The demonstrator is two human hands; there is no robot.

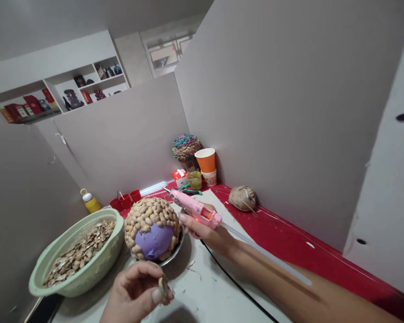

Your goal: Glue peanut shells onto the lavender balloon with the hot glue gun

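Left hand (127, 297) pinching shell piece (163, 284); right hand (210, 234) gripping pink glue gun (188, 204). Partly covered balloon (154, 240) in metal bowl (174, 256), toward white board's (202, 287) far edge. Likely mid-gluing; next calls for glue on shell.

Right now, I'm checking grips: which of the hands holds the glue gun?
The right hand holds the glue gun; the left hand pinches a peanut shell instead.

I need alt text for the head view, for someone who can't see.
A right hand holds a pink glue gun beside a purple balloon partly covered in peanut shells; the left hand pinches a small piece. A green basket holds more shells.
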